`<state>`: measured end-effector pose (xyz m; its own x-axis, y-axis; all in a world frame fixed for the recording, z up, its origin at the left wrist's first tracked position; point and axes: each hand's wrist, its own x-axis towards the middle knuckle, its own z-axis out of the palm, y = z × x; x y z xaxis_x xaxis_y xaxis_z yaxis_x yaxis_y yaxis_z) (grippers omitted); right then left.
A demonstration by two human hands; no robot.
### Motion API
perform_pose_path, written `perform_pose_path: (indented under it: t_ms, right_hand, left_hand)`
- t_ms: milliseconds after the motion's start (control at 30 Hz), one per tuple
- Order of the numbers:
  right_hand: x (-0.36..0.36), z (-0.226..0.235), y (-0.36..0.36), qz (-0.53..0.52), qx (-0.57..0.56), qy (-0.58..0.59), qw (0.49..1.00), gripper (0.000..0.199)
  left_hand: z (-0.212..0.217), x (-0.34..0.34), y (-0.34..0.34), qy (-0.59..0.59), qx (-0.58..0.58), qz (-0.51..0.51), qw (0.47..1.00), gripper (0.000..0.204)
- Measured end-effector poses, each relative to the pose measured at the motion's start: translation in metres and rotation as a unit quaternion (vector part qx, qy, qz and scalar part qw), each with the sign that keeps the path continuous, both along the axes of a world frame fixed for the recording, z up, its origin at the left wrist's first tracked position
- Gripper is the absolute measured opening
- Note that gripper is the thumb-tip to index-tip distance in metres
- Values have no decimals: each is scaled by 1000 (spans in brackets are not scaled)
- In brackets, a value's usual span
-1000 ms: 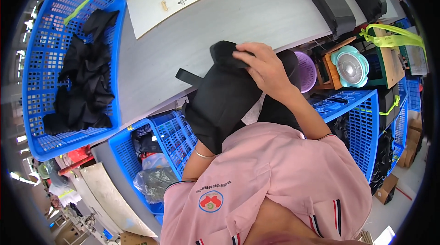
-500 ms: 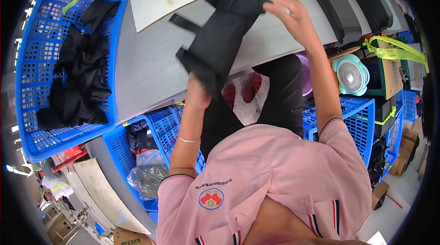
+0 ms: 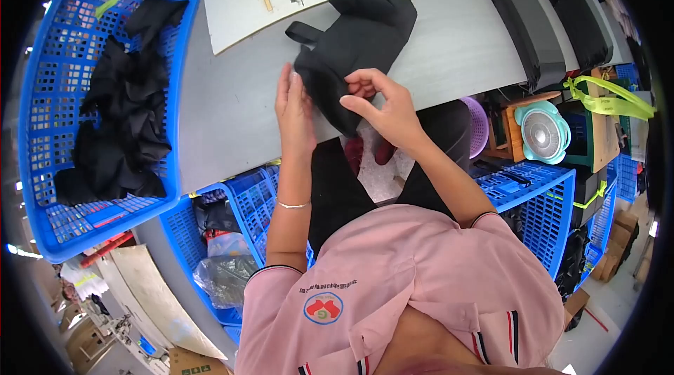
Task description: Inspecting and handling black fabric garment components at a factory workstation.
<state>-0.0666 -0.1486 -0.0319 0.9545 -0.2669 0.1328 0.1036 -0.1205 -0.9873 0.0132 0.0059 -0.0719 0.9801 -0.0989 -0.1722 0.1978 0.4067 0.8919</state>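
Observation:
A black fabric pouch with a small loop strap on its left side lies slantwise on the grey table, its near end overhanging the table edge. My left hand stands beside that near end, fingers stretched out and together, palm toward the cloth. On the other side, my right hand has its fingers curled at the near part of the pouch, thumb and fingertips pinching the cloth. Whatever lies inside the pouch is hidden.
A blue plastic basket with crumpled black fabric pieces stands at the left. Across the far side of the table lies a white board with slots. Stacked black panels sit at the right, above a teal fan.
The pouch has come down onto the table from being held up. My right hand moved from its far end to the near end; my left hand let go and straightened its fingers.

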Motion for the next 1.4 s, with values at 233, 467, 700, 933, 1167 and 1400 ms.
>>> perform_pose_path:
  t_ms: [233, 467, 700, 933, 1167, 1400]
  right_hand:
    - [3, -32, -42, -9, -16, 73, 997, 22]
    - [3, -39, -39, -85, -278, 23, 957, 20]
    - [9, -45, -20, -98, -444, -47, 889, 20]
    - [13, -57, -17, -102, -525, -49, 843, 29]
    - [12, -46, -28, -68, -368, -26, 927, 34]
    - [6, -17, -29, -88, -341, -72, 933, 17]
  left_hand:
    - [5, -8, -7, 62, -163, -166, 971, 27]
    - [25, 4, -18, 6, -41, -321, 946, 27]
    - [48, -13, -34, -117, 162, -266, 943, 37]
    - [44, -1, -17, -128, 291, -315, 894, 32]
    - [32, -6, -1, -156, 283, -354, 878, 23]
    - [27, -9, -3, -306, 336, -114, 883, 20]
